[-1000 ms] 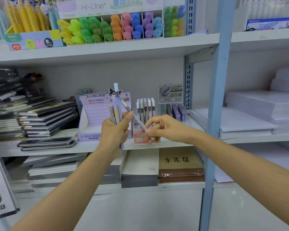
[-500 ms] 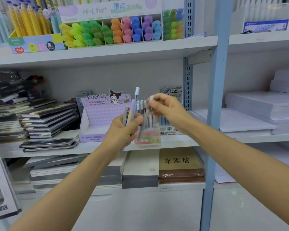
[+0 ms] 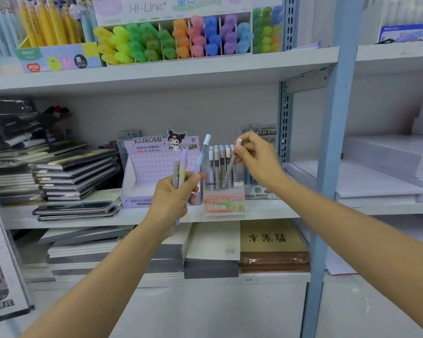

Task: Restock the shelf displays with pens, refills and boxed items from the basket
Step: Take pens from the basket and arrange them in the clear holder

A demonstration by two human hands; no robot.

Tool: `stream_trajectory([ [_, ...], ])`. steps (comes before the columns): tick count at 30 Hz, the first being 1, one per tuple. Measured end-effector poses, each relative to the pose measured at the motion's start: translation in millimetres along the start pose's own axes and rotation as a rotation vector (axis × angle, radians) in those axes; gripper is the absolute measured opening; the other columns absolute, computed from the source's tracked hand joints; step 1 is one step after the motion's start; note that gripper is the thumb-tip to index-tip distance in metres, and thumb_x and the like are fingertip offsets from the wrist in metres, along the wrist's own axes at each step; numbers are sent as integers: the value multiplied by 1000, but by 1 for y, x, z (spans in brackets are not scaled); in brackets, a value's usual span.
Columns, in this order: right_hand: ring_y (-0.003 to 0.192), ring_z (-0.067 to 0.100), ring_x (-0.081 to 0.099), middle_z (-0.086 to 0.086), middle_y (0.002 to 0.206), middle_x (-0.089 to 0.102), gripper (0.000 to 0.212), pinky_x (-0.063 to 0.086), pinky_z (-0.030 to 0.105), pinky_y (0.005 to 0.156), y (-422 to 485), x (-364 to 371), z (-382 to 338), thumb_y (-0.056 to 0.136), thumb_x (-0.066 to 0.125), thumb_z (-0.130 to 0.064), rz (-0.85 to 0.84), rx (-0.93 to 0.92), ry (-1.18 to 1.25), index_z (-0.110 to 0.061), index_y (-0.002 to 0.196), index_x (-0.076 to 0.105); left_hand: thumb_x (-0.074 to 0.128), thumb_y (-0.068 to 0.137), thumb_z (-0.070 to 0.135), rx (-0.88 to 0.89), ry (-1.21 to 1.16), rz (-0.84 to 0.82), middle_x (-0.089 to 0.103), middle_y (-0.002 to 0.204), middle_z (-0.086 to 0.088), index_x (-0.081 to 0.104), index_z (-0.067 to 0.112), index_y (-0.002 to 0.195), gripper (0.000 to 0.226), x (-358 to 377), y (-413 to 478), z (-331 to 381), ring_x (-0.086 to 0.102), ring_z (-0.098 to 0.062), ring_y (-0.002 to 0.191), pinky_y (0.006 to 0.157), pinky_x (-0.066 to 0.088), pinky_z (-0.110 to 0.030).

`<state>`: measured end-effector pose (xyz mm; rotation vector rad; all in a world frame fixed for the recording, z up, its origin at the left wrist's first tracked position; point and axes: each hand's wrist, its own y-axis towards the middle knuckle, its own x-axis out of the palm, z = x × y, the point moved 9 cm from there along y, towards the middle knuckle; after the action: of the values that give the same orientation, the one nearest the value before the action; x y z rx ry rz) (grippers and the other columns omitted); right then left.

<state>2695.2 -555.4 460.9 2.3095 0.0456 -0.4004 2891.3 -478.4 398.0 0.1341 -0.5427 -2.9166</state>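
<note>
My left hand (image 3: 175,196) grips a small bunch of pens (image 3: 181,168), among them a light blue one that sticks up highest. My right hand (image 3: 257,158) pinches the top of a grey pen (image 3: 230,167) with a white cap. The pen's lower end reaches down among the upright pens in the clear pen display box (image 3: 224,203) on the middle shelf. A purple Kuromi display box (image 3: 144,176) stands just left of it, behind my left hand. The basket is out of view.
Stacked notebooks (image 3: 76,181) lie on the left of the middle shelf (image 3: 266,213). Highlighter displays (image 3: 176,37) fill the shelf above. A blue upright post (image 3: 327,152) stands right of my right arm, with paper stacks (image 3: 376,174) beyond it. Books lie on the lower shelf.
My right hand took the grey pen from the bunch in my left hand, raised it and brought it upright over the clear display box, its tip now down among the pens there.
</note>
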Motion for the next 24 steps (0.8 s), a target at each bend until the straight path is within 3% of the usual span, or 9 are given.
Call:
stream_trajectory([
  [8, 74, 15, 67, 5, 83, 71, 6, 54, 25, 73, 5, 20, 2, 98, 54, -13, -151, -32, -127, -9, 100, 58, 63, 91, 38, -41, 6, 8, 51, 60, 1, 75, 22, 100, 21, -3, 6, -13, 25, -11, 39, 34, 27, -18],
  [12, 77, 17, 65, 4, 82, 69, 15, 51, 26, 72, 9, 21, -1, 94, 59, -12, -70, -79, -201, -13, 108, 53, 66, 89, 36, -50, 16, 8, 50, 57, -2, 72, 17, 104, 25, -2, 8, -16, 23, -12, 38, 34, 27, -18],
  [15, 84, 16, 56, 3, 94, 60, 11, 44, 23, 75, 12, 19, 0, 89, 66, -12, 5, -114, -265, -12, 99, 61, 67, 90, 33, -41, 8, 9, 52, 59, -6, 74, 18, 101, 20, -1, 8, -15, 23, -13, 38, 35, 25, -18],
  [18, 87, 12, 48, 6, 103, 50, 13, 39, 21, 82, 15, 22, 12, 90, 67, -15, -27, -61, -327, -11, 102, 68, 68, 89, 32, -37, -9, 12, 56, 62, -8, 74, 18, 102, 20, 1, 8, -14, 23, -14, 39, 34, 26, -18],
  [21, 81, 5, 45, 2, 100, 47, 17, 37, 9, 77, 12, 12, 6, 92, 64, -21, 15, -36, -261, -15, 107, 71, 67, 89, 31, -32, -5, -11, 57, 60, -3, 74, 16, 102, 21, 5, 5, -11, 26, -11, 37, 32, 28, -18],
  [24, 77, 11, 56, 2, 98, 60, 22, 48, 17, 73, 7, 9, -6, 96, 57, -28, -56, 4, 17, -20, 113, 68, 66, 90, 29, -30, -2, -36, 58, 60, -2, 73, 11, 101, 22, 12, 3, -7, 30, -11, 37, 31, 28, -18],
])
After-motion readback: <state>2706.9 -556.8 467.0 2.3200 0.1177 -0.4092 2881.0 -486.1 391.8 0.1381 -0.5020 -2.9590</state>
